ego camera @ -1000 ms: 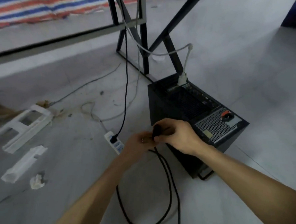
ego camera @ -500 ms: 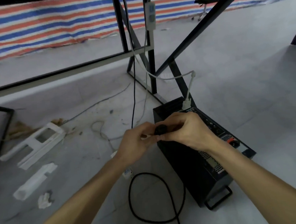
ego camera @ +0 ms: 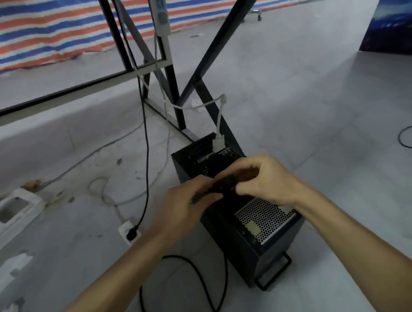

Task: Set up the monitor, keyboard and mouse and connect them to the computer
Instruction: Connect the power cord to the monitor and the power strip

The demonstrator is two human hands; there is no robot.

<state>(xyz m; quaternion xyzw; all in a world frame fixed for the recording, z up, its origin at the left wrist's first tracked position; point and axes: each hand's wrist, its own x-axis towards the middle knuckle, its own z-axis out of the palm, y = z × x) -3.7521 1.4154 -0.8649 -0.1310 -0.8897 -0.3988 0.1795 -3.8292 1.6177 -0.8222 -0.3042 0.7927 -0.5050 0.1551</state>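
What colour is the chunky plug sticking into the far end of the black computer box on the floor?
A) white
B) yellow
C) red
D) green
A: the chunky white plug stands in the back panel of the black metal computer box.

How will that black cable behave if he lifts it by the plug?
Probably floppy: the cable lies in a loose loop on the floor, so it would trail and drag rather than hold shape. Its plug looks rigid where the left hand and right hand grip it. Likely light: it looks thin.
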